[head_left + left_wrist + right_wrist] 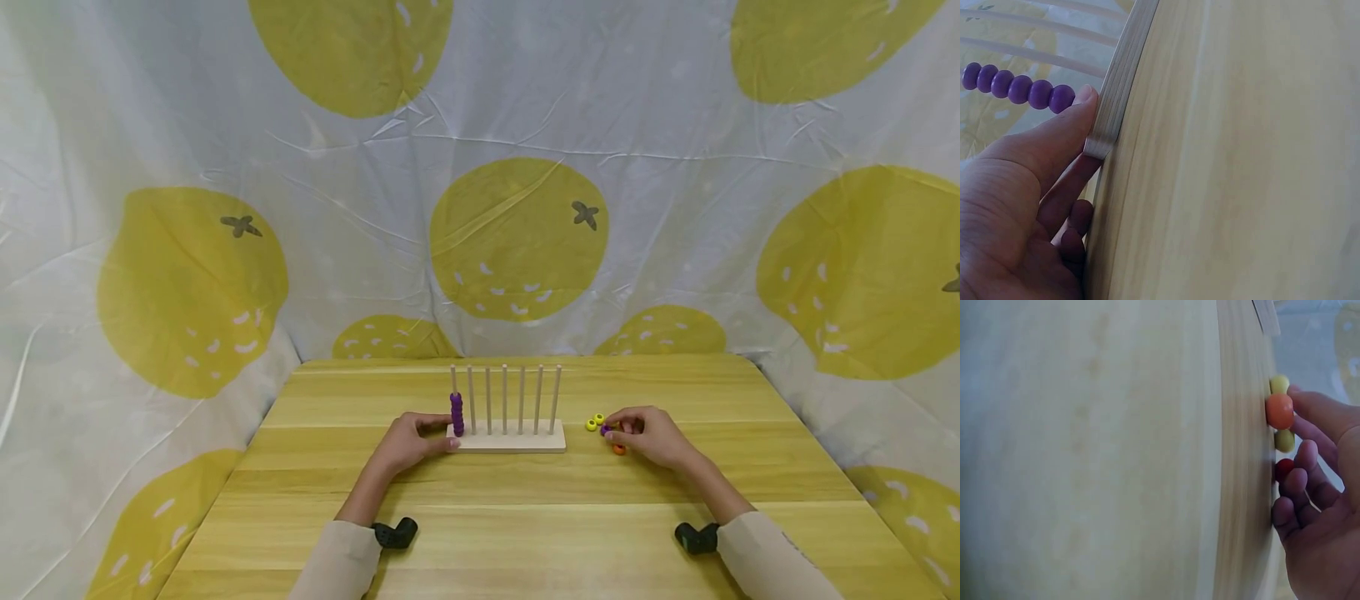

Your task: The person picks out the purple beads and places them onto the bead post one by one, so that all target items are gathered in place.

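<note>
A pale wooden stand (517,444) with a row of upright pegs is on the table, its leftmost peg stacked with purple beads (457,415). My left hand (408,442) grips the left end of the base, thumb (1075,119) close by the lowest purple bead (1062,99). Right of the stand, my right hand (651,435) pinches a loose purple bead (605,430) between thumb and index finger; the hand hides that bead in the right wrist view. Around those fingers lie yellow beads (591,425), an orange bead (619,449) and a red bead (1284,469).
The wooden table (525,542) runs back to a hanging cloth (360,233) printed with yellow fruit. Dark devices are strapped at the left wrist (395,533) and the right wrist (697,538). The other pegs (522,400) on the stand carry no beads.
</note>
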### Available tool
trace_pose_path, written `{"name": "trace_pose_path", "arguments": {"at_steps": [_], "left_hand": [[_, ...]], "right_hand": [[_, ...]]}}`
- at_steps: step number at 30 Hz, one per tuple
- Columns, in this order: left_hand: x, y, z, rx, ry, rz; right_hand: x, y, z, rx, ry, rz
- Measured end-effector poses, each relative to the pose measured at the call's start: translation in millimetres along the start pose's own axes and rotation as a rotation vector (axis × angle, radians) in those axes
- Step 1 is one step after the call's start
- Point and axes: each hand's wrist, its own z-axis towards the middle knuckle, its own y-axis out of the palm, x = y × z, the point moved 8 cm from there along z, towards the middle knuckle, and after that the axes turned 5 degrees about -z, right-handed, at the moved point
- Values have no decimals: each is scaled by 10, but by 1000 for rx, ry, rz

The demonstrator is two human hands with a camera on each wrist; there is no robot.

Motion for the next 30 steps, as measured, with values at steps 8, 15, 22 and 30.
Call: {"name": "trace_pose_path", "arguments": {"at_steps": [8,15,22,30], "left_hand": [[1,5,1,-4,6,-8],[8,1,-6,1,1,-10],[21,-4,-8,2,-2,-5],[7,-2,-6,4,-3,4]], "right_hand": [[3,45,25,-11,3,-28],[7,45,30,0,4,-28],[23,11,27,2,29,-44],[-126,-143,39,23,5,-29]]}}
